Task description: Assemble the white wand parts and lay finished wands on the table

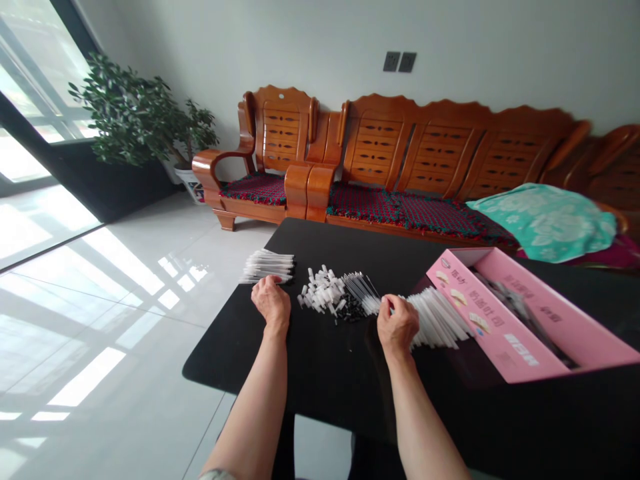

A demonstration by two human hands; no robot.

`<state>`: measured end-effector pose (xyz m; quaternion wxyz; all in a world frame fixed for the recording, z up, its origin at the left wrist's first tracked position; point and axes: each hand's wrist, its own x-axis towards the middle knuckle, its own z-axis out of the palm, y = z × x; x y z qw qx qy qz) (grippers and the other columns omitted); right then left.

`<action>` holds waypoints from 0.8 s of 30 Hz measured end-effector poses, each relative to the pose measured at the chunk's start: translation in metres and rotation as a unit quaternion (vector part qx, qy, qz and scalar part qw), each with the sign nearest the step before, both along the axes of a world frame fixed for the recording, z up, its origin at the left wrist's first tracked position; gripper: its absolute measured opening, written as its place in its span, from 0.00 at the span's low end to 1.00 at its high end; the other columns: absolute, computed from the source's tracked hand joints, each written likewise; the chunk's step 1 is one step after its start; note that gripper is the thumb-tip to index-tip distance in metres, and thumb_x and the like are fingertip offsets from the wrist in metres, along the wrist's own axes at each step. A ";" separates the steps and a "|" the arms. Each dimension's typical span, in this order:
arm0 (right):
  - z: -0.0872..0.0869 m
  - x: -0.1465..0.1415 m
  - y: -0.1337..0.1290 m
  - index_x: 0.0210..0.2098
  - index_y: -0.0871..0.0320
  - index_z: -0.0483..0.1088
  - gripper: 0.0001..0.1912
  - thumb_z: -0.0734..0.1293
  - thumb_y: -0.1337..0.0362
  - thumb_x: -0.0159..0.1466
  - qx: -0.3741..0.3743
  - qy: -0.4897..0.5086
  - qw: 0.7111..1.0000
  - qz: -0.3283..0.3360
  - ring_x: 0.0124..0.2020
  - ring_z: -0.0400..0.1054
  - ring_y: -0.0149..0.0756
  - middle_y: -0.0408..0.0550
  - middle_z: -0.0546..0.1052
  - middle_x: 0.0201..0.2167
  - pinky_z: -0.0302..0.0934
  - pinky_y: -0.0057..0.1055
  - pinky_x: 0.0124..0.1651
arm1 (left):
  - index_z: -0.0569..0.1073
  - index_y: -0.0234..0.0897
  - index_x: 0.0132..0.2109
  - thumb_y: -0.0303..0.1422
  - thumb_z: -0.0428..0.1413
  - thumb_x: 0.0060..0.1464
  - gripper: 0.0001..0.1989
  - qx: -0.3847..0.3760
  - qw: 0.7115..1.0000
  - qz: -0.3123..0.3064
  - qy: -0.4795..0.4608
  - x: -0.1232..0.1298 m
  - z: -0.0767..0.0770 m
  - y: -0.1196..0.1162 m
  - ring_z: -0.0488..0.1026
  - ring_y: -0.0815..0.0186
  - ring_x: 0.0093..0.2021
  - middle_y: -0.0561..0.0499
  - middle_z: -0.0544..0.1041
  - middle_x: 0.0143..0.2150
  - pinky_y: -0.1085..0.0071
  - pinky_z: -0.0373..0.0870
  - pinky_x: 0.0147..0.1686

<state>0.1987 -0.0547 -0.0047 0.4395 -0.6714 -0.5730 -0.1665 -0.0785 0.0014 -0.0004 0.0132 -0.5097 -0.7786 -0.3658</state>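
My left hand [271,301], its fingers curled, is at the near edge of a stack of white pens [267,265] on the table's left side. Whether it grips one is hidden. My right hand [398,325] is closed, thumb and forefinger together, between the thin pen refills [361,287] with metal tips and a row of white pen barrels [437,319]. Anything in that pinch is too small to make out. Between my hands lie a heap of short white caps [321,291] and a pile of small black plugs [353,308].
All this rests on a black table [320,373] with rounded corners. A long pink box [505,327] with dark contents stands on the right. Behind are a wooden sofa [440,143], a turquoise cloth [550,220] and a potted plant [145,117].
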 end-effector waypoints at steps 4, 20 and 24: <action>-0.001 0.001 0.000 0.33 0.60 0.73 0.12 0.60 0.62 0.67 -0.003 0.002 1.000 -0.002 0.33 0.67 0.40 0.52 0.76 0.29 0.54 0.35 0.41 | 0.76 0.37 0.39 0.24 0.49 0.55 0.12 -0.006 1.000 0.008 0.001 0.001 0.002 -0.002 0.70 0.51 0.47 0.42 0.77 0.41 0.59 0.60 0.50; -0.001 -0.001 0.001 0.33 0.59 0.73 0.12 0.60 0.62 0.66 -0.002 0.020 1.000 0.005 0.32 0.67 0.40 0.52 0.76 0.28 0.56 0.35 0.40 | 0.80 0.42 0.36 0.25 0.53 0.52 0.11 -0.032 0.999 -0.004 0.010 0.006 0.005 -0.007 0.66 0.49 0.47 0.43 0.76 0.43 0.56 0.56 0.45; -0.002 0.000 0.001 0.33 0.59 0.73 0.12 0.60 0.62 0.66 -0.001 0.021 1.000 0.007 0.32 0.66 0.40 0.52 0.76 0.29 0.56 0.35 0.40 | 0.78 0.41 0.34 0.27 0.55 0.51 0.07 -0.030 0.999 -0.029 0.011 0.009 0.005 -0.008 0.66 0.49 0.48 0.44 0.77 0.42 0.55 0.56 0.47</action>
